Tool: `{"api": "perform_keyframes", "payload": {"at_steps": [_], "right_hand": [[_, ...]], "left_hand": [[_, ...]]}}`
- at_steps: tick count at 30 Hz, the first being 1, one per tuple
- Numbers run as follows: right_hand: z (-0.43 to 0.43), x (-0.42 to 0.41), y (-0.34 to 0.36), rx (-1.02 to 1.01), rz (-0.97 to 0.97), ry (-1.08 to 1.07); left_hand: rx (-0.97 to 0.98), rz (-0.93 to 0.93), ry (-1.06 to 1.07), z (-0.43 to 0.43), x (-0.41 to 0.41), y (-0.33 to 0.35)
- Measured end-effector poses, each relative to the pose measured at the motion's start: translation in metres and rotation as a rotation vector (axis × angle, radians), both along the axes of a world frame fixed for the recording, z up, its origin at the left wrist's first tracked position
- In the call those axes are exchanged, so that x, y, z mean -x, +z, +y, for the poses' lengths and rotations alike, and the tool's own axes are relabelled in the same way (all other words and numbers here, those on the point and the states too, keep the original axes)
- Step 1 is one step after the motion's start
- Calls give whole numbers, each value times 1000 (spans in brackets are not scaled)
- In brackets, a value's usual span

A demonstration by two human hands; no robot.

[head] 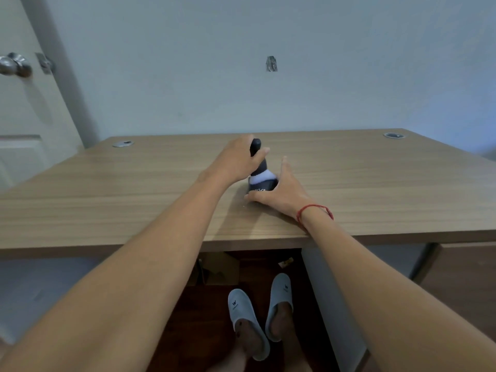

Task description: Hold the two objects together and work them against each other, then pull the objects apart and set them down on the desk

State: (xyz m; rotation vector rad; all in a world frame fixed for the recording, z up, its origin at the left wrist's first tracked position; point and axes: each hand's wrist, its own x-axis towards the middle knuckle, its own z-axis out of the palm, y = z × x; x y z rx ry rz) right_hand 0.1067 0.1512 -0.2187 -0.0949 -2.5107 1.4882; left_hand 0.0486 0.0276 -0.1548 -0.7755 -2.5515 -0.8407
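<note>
Black sock stood upright on the desk; left hand gripped its top, right hand cupped its base.

1. Desk: wood-look laminate, pale brown with straight grain lines, smooth and pretty matt all the way to the front edge.
2. Cable grommets at both back corners: shiny, metal-looking rings.
3. Dark gadget near the middle of the desk: matt black plastic by the looks of it, with a paler smooth band round the waist.
4. Wrist string: thin red cord, twisted thread.
5. Slippers: soft grey cloth, slightly fuzzy.
6. Door knob: brushed metal, dull shine.
7. Wall: flat painted finish, one rough chipped patch.
</note>
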Motion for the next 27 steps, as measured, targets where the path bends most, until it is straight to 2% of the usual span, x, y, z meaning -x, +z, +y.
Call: {"api": "perform_keyframes", "payload": {"at_steps": [2,5,11,16,20,25,27], "right_hand": [[-3,-3,1,-21,-20,-2],[-1,-1,0,-23,9,-8],[-2,-1,-2,-25,16,-6],[1,-1,2,-83,21,54],[-4,2,1,-133,13,-21],[-13,2,4,-229,25,-60],[-13,3,4,-248,3,-57]], "left_hand": [[-33,-13,97,-1,2,-3],[-222,-117,-1,2,0,-5],[-189,-73,234,-16,4,-19],[-303,-150,214,-27,-2,-34],[-427,-183,146,-35,-12,-43],[-531,-162,341,-27,-11,-49],[-532,-176,315,-25,-10,-49]]}}
